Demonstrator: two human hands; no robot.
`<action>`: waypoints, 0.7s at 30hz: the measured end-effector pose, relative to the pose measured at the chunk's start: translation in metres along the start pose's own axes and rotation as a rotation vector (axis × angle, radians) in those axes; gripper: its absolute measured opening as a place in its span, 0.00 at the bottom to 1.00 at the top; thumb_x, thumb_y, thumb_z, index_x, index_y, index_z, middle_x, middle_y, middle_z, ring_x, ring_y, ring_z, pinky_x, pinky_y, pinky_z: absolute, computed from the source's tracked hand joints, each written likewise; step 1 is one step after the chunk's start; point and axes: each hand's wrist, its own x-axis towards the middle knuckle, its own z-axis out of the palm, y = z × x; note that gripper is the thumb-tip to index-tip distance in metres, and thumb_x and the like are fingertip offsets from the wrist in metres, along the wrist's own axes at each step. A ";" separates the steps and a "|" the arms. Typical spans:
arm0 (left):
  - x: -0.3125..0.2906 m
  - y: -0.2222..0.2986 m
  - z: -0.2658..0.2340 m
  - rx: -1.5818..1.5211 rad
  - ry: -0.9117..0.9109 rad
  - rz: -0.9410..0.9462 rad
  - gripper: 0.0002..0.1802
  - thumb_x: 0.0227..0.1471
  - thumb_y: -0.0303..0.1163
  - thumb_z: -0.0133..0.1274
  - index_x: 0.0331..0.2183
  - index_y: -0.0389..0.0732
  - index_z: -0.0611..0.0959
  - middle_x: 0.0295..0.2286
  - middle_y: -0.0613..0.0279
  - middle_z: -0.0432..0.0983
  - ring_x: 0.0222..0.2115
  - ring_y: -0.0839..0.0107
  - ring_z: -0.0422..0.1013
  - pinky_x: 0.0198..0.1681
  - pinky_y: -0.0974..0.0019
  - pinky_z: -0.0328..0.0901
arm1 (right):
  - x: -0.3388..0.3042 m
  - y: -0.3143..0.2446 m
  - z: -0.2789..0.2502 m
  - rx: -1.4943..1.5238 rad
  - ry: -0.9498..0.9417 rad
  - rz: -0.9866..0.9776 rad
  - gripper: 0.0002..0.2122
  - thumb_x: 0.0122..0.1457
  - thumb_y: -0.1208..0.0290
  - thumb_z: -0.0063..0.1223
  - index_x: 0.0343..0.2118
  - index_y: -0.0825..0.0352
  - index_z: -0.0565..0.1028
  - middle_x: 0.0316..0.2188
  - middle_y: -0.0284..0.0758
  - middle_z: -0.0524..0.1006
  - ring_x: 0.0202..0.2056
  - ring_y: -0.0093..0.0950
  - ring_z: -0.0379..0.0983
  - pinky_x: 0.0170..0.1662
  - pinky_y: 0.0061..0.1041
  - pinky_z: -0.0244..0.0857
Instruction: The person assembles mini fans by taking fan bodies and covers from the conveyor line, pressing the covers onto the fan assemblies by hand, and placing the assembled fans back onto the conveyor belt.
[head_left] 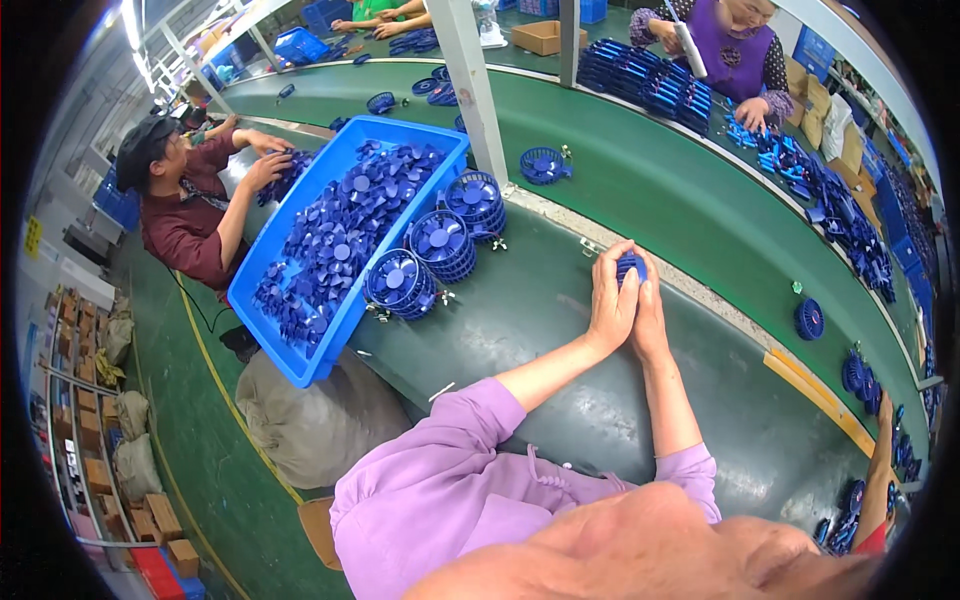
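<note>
Both hands, left hand [612, 300] and right hand [648, 315], pressed together with fingers closed around a small blue fan part [630, 266] peeking above the fingertips; likely to slip out if squeezed unevenly.

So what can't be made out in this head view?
- Blue part: mostly covered by the left hand and right hand pressed around it; its shape is unclear.
- Blue tray: individual pieces too small to tell apart.
- Far-right blue parts: bent and cut off at the fisheye rim.
</note>
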 end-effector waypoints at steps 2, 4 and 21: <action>0.001 0.000 0.001 0.017 -0.012 0.005 0.21 0.59 0.34 0.40 0.52 0.34 0.65 0.48 0.48 0.64 0.49 0.59 0.63 0.54 0.60 0.57 | 0.001 0.002 -0.002 0.051 0.018 0.014 0.28 0.64 0.50 0.32 0.60 0.67 0.57 0.60 0.40 0.58 0.62 0.33 0.51 0.63 0.31 0.43; 0.000 -0.008 -0.006 0.039 -0.050 -0.010 0.23 0.59 0.35 0.41 0.53 0.34 0.63 0.49 0.46 0.64 0.50 0.57 0.63 0.55 0.60 0.57 | 0.004 0.007 -0.004 -0.001 -0.015 -0.002 0.26 0.64 0.54 0.33 0.60 0.67 0.58 0.59 0.41 0.59 0.61 0.32 0.52 0.63 0.31 0.44; 0.004 0.084 -0.004 -0.704 -0.749 -0.329 0.14 0.61 0.31 0.42 0.43 0.32 0.74 0.39 0.57 0.74 0.41 0.72 0.71 0.47 0.66 0.65 | 0.011 0.009 -0.098 -1.309 0.538 -0.389 0.14 0.50 0.70 0.57 0.42 0.58 0.74 0.56 0.37 0.63 0.59 0.39 0.56 0.61 0.50 0.43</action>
